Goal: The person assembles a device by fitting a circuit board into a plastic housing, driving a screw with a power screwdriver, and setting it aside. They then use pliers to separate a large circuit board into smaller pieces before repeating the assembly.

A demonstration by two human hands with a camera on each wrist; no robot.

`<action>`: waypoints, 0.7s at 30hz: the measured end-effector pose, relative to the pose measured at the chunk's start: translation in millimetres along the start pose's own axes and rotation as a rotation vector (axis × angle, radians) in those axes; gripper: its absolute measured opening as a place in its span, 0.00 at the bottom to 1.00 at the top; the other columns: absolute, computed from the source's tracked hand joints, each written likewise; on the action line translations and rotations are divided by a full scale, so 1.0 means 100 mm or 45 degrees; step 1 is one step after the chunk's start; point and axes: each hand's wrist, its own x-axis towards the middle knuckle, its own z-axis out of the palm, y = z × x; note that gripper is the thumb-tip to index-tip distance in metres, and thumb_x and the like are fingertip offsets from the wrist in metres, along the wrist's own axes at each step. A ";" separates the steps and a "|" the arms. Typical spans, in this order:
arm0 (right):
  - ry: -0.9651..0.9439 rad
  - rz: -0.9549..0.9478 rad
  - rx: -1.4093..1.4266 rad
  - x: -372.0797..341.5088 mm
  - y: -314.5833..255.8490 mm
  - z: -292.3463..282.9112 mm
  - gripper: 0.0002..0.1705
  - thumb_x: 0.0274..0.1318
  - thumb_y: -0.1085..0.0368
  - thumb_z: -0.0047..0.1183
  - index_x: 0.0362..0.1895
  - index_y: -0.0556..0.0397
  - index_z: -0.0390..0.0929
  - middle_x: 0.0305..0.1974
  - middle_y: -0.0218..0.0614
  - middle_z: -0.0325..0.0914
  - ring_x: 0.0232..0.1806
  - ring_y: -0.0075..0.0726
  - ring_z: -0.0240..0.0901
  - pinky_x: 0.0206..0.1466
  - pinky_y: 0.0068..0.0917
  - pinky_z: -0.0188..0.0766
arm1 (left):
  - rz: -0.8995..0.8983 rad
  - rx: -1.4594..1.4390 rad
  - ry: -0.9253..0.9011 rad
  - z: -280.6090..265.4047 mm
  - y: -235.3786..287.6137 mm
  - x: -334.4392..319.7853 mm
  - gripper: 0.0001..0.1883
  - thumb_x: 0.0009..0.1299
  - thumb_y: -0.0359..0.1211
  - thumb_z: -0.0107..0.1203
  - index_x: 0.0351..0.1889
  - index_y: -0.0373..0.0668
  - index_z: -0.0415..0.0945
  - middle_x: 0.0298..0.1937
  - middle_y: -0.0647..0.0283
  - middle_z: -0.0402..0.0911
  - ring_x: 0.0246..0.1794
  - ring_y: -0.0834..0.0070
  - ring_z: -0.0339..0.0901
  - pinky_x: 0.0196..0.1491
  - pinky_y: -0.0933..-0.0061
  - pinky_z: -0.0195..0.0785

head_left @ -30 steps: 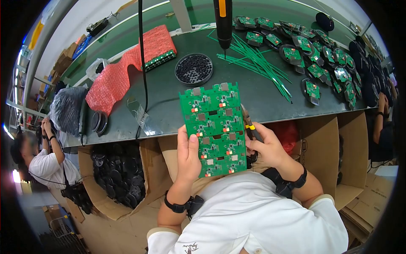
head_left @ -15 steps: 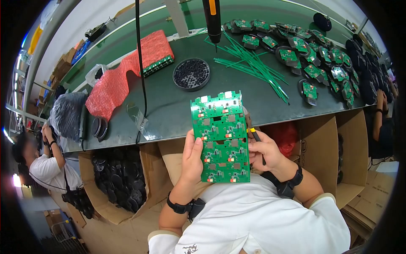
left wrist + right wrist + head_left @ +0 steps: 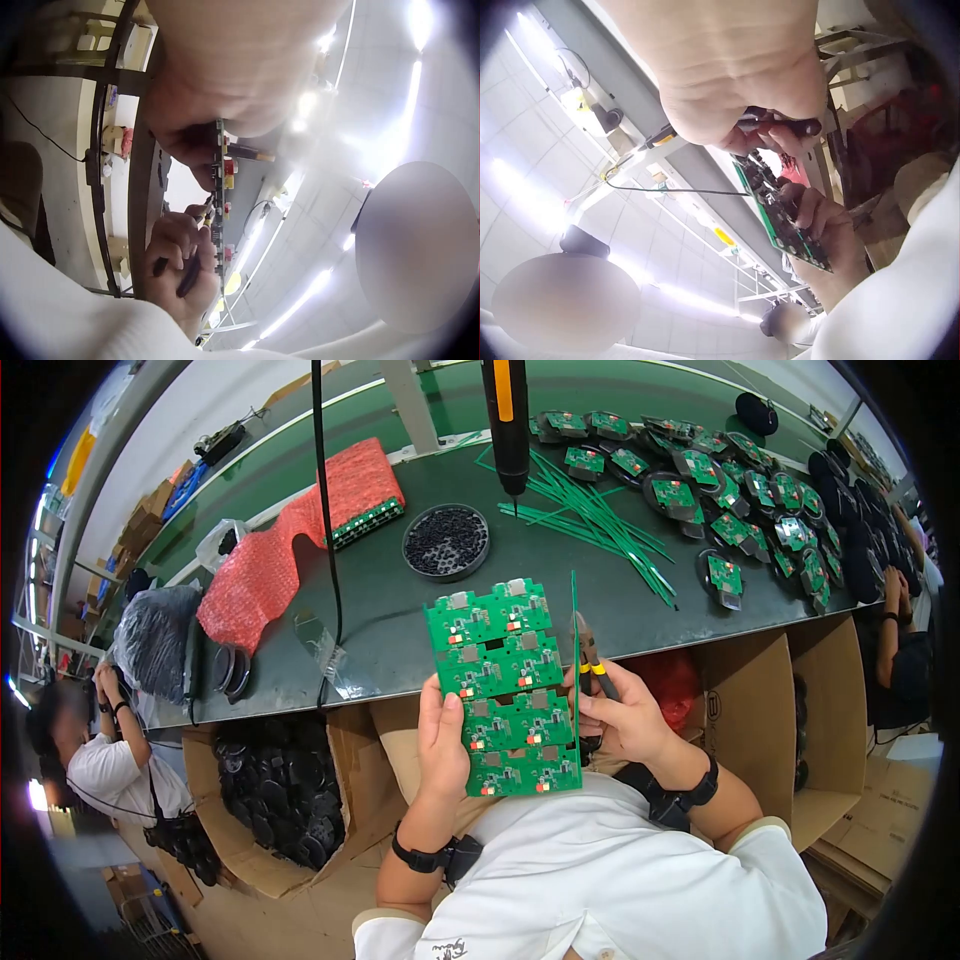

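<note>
My left hand (image 3: pixel 442 745) grips a green circuit board panel (image 3: pixel 505 705) by its left edge, thumb on the populated face. The panel is tilted up above my lap. In my right hand (image 3: pixel 635 715) is a pair of cutting pliers (image 3: pixel 589 652) with black and yellow handles, its jaws beside the panel's right edge. A narrow green edge strip (image 3: pixel 575 600) stands upright there, apart from the panel at the top and close to it lower down. The left wrist view shows the fingers curled round the plier handles (image 3: pixel 191 274).
On the bench lie loose green strips (image 3: pixel 600 520), a round dish (image 3: pixel 446 542) of small black parts, and boards on black housings (image 3: pixel 725 575). An electric screwdriver (image 3: pixel 508 430) hangs overhead. Red bubble wrap (image 3: pixel 255 585) lies left. Cardboard boxes (image 3: pixel 750 710) stand below the bench.
The panel has shifted slightly left and turned. The edge strip at its right now stands away from it at the top. My right hand keeps the pliers beside that edge.
</note>
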 end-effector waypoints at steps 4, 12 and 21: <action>0.098 -0.014 -0.382 -0.05 -0.02 0.09 0.19 0.72 0.72 0.52 0.64 0.54 0.71 0.37 0.25 0.71 0.35 0.19 0.66 0.34 0.22 0.65 | 0.145 0.167 -0.032 -0.02 -0.07 -0.02 0.17 0.87 0.35 0.42 0.69 0.38 0.65 0.60 0.64 0.78 0.59 0.80 0.74 0.63 0.74 0.67; 0.059 0.025 -0.951 -0.28 0.00 0.21 0.23 0.69 0.70 0.55 0.66 0.56 0.71 0.37 0.25 0.71 0.39 0.19 0.67 0.46 0.20 0.67 | 0.185 0.169 0.212 -0.10 0.14 0.14 0.17 0.88 0.37 0.41 0.68 0.38 0.65 0.58 0.64 0.77 0.57 0.80 0.73 0.62 0.74 0.66; 0.005 0.080 -1.222 -0.34 0.01 0.21 0.21 0.67 0.68 0.58 0.62 0.55 0.76 0.36 0.28 0.74 0.40 0.24 0.71 0.47 0.26 0.69 | 0.349 0.235 0.388 -0.21 0.21 0.32 0.17 0.88 0.37 0.39 0.68 0.40 0.65 0.59 0.64 0.76 0.58 0.80 0.72 0.63 0.74 0.66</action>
